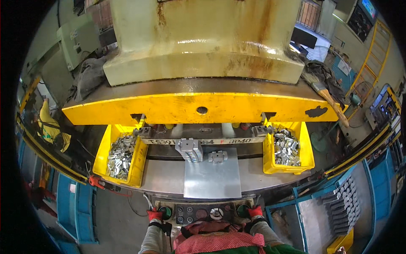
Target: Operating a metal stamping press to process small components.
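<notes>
A person in grey sleeves and a red-and-white checked apron [220, 243] stands facing a large press, seen from above. The left hand [155, 214], in a red fabric glove, is low at the left end of a dark control panel with round dials [185, 215]; the right hand [255, 211], gloved alike, mirrors it at the right end. Just inside each hand is a round green control, one at the left [166, 212] and its twin at the right [243, 211]. I cannot tell whether either glove presses its control, nor whether the fingers are spread, together or pinching anything; the gloves are too small and bunched. This wide spacing seems meant to occupy both hands well away from the press.

Beyond the panel, a flat silver metal plate [211, 183] lies on the press bed, its near edge overhanging slightly. At its far end rise a stack of grey metal pieces [189, 150] and, beside it, a small grey metal block [218, 157], probably set there to be within reach.

Two yellow plastic bins flank the plate, the left one [138, 174] and the right one [292, 169], both heaped with shiny metal parts; their placing appears to suit either arm. Above stretches a wide yellow steel beam [237, 106].
</notes>
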Demonstrator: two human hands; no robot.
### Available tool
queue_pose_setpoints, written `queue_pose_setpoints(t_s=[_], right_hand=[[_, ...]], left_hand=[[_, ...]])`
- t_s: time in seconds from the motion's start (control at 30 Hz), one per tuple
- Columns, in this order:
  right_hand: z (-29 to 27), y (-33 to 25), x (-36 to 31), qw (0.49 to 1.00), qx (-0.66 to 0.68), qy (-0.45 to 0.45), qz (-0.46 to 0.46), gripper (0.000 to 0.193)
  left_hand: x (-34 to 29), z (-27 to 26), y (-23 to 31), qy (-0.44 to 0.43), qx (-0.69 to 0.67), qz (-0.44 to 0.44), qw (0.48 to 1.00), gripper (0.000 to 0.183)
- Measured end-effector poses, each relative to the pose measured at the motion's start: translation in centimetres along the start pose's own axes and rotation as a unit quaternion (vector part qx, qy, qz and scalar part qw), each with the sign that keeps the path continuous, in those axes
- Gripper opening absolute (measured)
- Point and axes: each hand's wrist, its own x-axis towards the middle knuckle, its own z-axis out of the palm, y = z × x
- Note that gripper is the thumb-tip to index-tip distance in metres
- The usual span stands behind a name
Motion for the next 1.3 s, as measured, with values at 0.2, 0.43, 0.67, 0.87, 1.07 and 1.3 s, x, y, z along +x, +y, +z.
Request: queue_pose_setpoints(t_s=[0.2,0.43,0.67,0.87,1.07,1.3], right_hand=[[-1.4,0.2,-0.4,0.986,0.148,-0.079,0.014,0.06],[-17.3,-14.1,-9.2,0.836,0.497,0.231,0.036,0.056],[-16.0,-38.0,-4.6,0.836,0.313,-0.134,-0.431,0.044],[-11.5,-52.5,-0.4,0.889,0.128,-0.158,-0.41,0.041],[-14.5,-46.9,-5.4,0.881,0.207,0.034,-0.424,0.054],[-20.0,-22.5,-4.5,0.892,0.382,0.091,-0.224,0.04]], left_hand=[[1.1,-2.5,-5.5,-0.027,-0.143,-0.013,0.989,0.047],[-13.2,-9.0,9.1,0.167,-0.434,0.065,0.883,0.023],[-16.2,-3.7,38.7,-0.238,-0.354,0.344,0.837,0.032],[-11.6,5.9,51.0,-0.167,-0.017,0.375,0.912,0.047],[-11.0,2.3,47.6,-0.172,-0.227,0.446,0.849,0.025],[-13.2,-10.3,30.2,-0.051,-0.313,0.245,0.916,0.03]])
